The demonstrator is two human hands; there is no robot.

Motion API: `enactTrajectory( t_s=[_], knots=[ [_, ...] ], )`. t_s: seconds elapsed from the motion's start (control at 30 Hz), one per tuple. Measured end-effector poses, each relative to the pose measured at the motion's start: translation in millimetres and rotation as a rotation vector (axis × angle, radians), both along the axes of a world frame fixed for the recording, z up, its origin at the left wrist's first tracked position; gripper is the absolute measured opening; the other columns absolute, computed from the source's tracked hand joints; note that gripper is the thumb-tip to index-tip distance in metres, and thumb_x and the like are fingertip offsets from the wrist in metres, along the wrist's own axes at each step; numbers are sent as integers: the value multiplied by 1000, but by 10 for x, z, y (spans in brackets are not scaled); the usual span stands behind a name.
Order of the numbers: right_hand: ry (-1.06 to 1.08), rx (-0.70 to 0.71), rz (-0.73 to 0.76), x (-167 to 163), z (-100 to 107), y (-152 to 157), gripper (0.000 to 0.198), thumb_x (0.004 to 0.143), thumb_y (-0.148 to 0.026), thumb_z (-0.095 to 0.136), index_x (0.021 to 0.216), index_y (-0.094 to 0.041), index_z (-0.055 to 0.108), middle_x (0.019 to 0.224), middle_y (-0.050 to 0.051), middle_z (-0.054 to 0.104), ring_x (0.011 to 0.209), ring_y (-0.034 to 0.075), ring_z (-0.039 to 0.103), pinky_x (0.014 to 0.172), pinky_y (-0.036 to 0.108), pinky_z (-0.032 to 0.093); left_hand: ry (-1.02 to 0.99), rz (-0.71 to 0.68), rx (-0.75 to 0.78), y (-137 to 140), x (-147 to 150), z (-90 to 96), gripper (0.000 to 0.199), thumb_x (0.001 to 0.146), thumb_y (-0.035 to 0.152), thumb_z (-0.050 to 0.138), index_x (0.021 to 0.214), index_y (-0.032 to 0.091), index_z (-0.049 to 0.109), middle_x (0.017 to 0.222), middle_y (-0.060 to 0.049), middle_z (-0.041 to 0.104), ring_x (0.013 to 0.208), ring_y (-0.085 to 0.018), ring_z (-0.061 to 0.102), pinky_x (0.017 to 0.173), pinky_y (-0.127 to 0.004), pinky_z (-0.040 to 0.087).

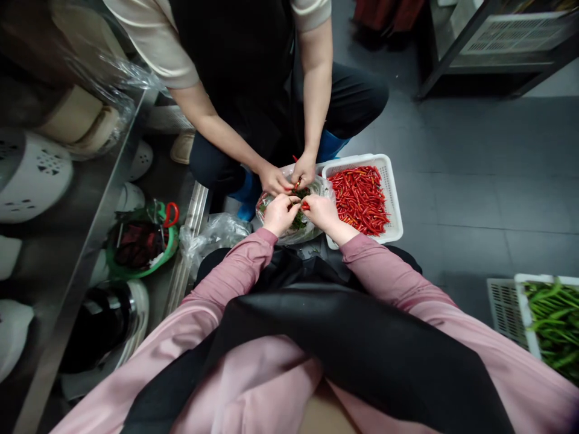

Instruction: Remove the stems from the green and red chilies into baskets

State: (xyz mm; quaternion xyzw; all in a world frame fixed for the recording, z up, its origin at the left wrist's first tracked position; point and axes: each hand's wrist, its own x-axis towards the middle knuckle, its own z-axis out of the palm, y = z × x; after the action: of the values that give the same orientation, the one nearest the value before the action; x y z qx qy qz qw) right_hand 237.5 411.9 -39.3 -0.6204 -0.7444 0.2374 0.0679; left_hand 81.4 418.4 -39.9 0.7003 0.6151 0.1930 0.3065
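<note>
Over a clear plastic bag with green stems inside, both my hands work close together. My right hand is closed round a red chili pepper, whose tip end shows at the fingers. Beside it my left hand is closed in a pinch near the pepper's end; what lies between its fingertips is too small to tell. A white plastic basket filled with red chili peppers stands just right of the bag. Opposite, a co-worker's hands hold another red chili over the same bag.
The co-worker sits facing me in blue boots. To the left is a metal shelf with white containers and a green basket holding red-handled scissors. Green peppers fill a crate at lower right. A rack stands behind.
</note>
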Motion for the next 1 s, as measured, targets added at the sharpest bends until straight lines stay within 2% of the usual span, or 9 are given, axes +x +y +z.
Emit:
enactTrajectory(
  t_s=[0.13, 0.23, 0.47, 0.67, 0.77, 0.83, 0.87, 0.93, 1.0],
  knots=[
    [-26, 54, 53, -14, 13, -9, 26, 91, -28, 51, 107, -17, 68, 107, 12, 68, 98, 25, 63, 77, 31, 43, -47, 10, -75, 0, 8, -10, 22, 83, 30, 64, 97, 20, 76, 90, -4, 75, 81, -17, 65, 80, -27, 49],
    [-36, 47, 54, -23, 28, -5, 27, 92, -30, 50, 107, -16, 68, 108, 13, 68, 99, 26, 63, 77, 31, 44, -75, 53, -51, 4, 7, -10, 20, 80, 30, 65, 94, 19, 76, 89, -3, 75, 77, -16, 64, 79, -26, 49],
    [-24, -8, 17, -73, 113, -48, 28, 91, -31, 54, 108, -14, 66, 106, 17, 68, 95, 27, 65, 76, 32, 44, -61, 98, -51, -20, 41, 29, 11, 74, 27, 64, 72, 17, 68, 61, 2, 64, 62, -13, 57, 68, -24, 47],
    [287, -151, -8, 12, 78, -5, 16, 82, -30, 62, 80, -15, 68, 77, 5, 68, 78, 19, 62, 67, 24, 41, -293, 120, -223, 22, 42, 33, 11, 79, 26, 56, 74, 17, 61, 55, 2, 58, 54, -13, 57, 61, -26, 50],
    [424, -229, -64, 48, 105, -15, 17, 78, -28, 64, 67, -15, 63, 62, 0, 62, 65, 14, 57, 59, 22, 38, -186, 51, -33, 22, 35, 45, 7, 77, 21, 58, 72, 17, 61, 72, -2, 67, 72, -16, 63, 75, -28, 52],
    [523, -353, -115, 53, 147, -45, 20, 76, -29, 63, 63, -15, 61, 54, -1, 57, 54, 12, 53, 53, 22, 36, -94, 10, 89, 16, 34, 35, 7, 76, 17, 59, 70, 17, 61, 83, -5, 69, 84, -17, 65, 84, -29, 50],
    [579, -425, -140, 52, 166, -62, 19, 76, -30, 62, 63, -15, 61, 53, -2, 57, 50, 11, 51, 50, 22, 35, -67, 7, 102, 15, 36, 20, 7, 76, 17, 59, 70, 17, 62, 84, -5, 70, 86, -18, 65, 86, -29, 50],
    [675, -508, -214, 48, 182, -96, 17, 74, -29, 61, 66, -14, 63, 53, -2, 57, 45, 9, 47, 45, 21, 33, -77, 41, 25, 18, 44, -28, 7, 78, 21, 61, 74, 17, 64, 80, -5, 70, 81, -18, 66, 83, -29, 51],
    [722, -517, -306, 43, 161, -120, 15, 72, -28, 60, 68, -14, 64, 53, -3, 56, 42, 7, 43, 44, 21, 31, -178, 102, -130, 26, 59, -87, 12, 81, 27, 62, 79, 16, 66, 72, -3, 69, 70, -16, 66, 74, -28, 53]
  ],
)
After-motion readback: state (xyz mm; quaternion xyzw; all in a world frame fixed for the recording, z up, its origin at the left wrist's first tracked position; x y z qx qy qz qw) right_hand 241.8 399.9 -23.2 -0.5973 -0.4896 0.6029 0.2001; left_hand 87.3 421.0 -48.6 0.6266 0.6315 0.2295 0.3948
